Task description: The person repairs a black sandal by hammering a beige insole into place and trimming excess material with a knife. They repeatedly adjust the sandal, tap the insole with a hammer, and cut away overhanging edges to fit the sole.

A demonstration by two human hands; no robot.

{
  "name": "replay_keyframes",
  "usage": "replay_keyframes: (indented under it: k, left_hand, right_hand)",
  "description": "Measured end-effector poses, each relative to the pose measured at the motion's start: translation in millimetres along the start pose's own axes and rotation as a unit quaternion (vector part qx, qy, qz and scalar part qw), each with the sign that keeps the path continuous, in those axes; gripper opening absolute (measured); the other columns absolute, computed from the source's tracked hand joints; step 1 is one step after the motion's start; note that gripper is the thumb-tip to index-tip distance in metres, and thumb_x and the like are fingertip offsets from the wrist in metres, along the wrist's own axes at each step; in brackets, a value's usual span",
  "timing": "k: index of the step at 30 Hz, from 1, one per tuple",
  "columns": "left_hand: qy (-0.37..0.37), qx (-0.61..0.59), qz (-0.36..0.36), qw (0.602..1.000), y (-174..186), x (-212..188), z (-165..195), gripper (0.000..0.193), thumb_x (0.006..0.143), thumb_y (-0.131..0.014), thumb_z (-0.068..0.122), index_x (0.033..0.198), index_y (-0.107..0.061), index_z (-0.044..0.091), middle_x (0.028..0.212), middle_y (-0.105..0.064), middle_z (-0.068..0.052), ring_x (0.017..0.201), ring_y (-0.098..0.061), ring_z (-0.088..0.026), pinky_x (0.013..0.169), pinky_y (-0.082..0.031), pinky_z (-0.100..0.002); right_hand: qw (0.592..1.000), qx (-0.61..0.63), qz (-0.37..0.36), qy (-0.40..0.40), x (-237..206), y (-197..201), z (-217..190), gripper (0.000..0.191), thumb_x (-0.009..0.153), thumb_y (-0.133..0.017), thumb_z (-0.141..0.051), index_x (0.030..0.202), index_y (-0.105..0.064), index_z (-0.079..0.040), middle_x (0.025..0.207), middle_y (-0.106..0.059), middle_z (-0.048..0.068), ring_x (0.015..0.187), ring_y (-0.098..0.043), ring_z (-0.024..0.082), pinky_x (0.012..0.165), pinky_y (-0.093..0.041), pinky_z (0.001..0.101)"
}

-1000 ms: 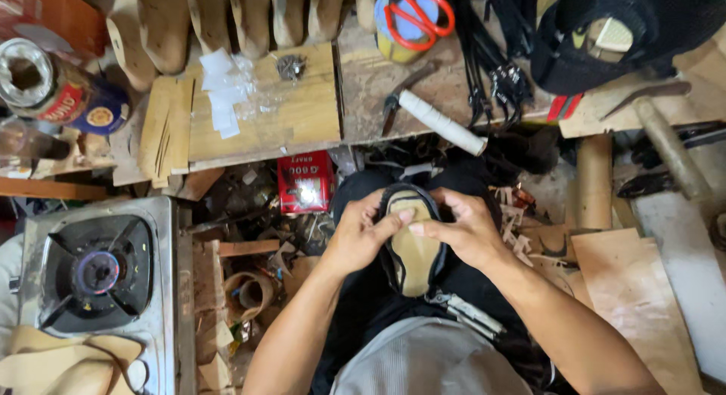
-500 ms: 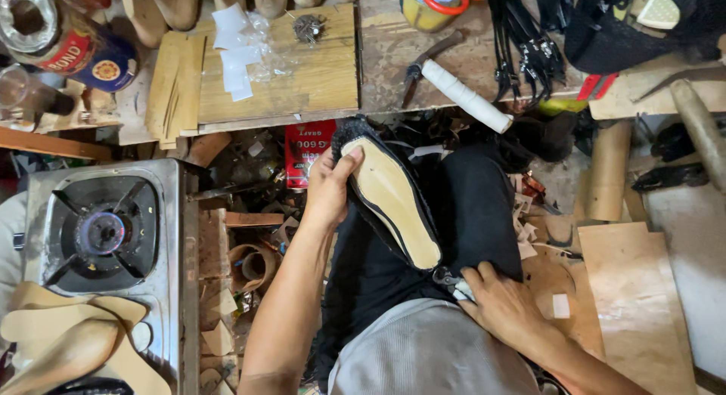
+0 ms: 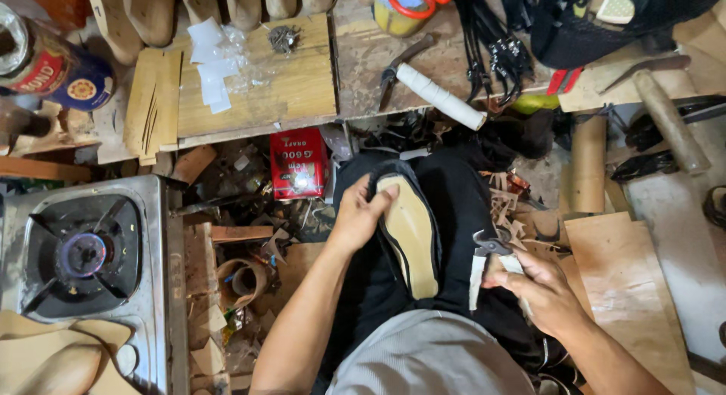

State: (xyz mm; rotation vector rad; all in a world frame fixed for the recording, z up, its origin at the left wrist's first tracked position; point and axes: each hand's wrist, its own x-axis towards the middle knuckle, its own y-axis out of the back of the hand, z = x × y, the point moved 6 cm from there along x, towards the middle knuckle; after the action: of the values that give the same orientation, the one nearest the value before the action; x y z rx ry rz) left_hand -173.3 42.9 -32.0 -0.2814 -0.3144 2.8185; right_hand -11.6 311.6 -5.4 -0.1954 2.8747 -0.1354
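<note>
A shoe on its last rests sole-up on my lap, tan insole showing inside a black upper. My left hand grips its toe end from the left. To the right of the shoe, over my thigh, my right hand holds metal pincers with pale wrapped handles, jaws pointing up and away from me. The pincers are apart from the shoe.
A gas stove stands at left. A wooden bench ahead carries a hammer with a white-wrapped handle, a glue tin, wooden lasts and a cup with red scissors. A small red box and leather scraps lie on the floor.
Both hands were on the shoe a second ago. My right hand let go, dropped to my right side, and now has come up holding pincers. The left hand kept the shoe.
</note>
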Motion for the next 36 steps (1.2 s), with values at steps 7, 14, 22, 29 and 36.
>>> replay_keyframes:
  k: [7,14,22,29,36]
  left_hand:
    - [0.002,-0.028,-0.099,0.995,-23,-6,7,0.024,0.097,-0.068,0.008,0.119,-0.067,-0.001,0.102,-0.070,0.001,0.093,-0.062,-0.007,0.086,-0.051,-0.026]
    - [0.001,-0.016,-0.058,0.998,-25,-11,11,0.025,0.095,-0.068,0.010,0.118,-0.067,0.000,0.104,-0.072,0.000,0.095,-0.064,-0.007,0.088,-0.052,-0.025]
    - [-0.038,-0.167,0.114,0.979,33,-8,32,0.029,0.092,-0.065,0.008,0.119,-0.067,-0.001,0.106,-0.075,-0.007,0.092,-0.070,-0.016,0.085,-0.057,-0.031]
    - [-0.105,-0.300,0.172,0.932,45,-22,54,0.020,0.096,-0.063,0.009,0.115,-0.065,0.003,0.103,-0.073,-0.007,0.090,-0.071,-0.017,0.083,-0.057,-0.033]
    - [-0.125,-0.282,0.208,0.928,50,-47,63,0.018,0.098,-0.060,0.011,0.113,-0.066,0.002,0.103,-0.074,-0.007,0.091,-0.070,-0.016,0.084,-0.057,-0.031]
  right_hand:
    - [0.992,-0.004,-0.060,-0.112,25,-45,-9,0.046,0.095,-0.056,-0.010,0.140,-0.054,-0.001,0.126,-0.071,0.012,0.108,-0.071,0.019,0.091,-0.060,0.0374]
    - [0.964,-0.182,-0.033,-0.193,18,-32,-2,0.053,0.100,-0.056,-0.018,0.152,-0.048,-0.010,0.121,-0.074,0.009,0.099,-0.076,0.019,0.077,-0.057,0.0363]
    - [0.913,-0.377,-0.092,-0.128,-8,-24,-6,0.063,0.086,-0.079,-0.023,0.143,-0.055,-0.010,0.131,-0.068,0.009,0.117,-0.068,0.018,0.097,-0.055,0.0308]
    - [0.989,0.124,0.035,-0.077,30,-57,1,0.097,0.078,-0.078,-0.017,0.160,-0.027,-0.007,0.147,-0.052,0.020,0.129,-0.055,0.026,0.107,-0.044,0.0374]
    - [0.985,0.136,0.060,-0.089,41,-69,19,0.081,0.081,-0.075,-0.014,0.151,-0.040,0.004,0.138,-0.064,0.019,0.126,-0.061,0.022,0.109,-0.043,0.0347]
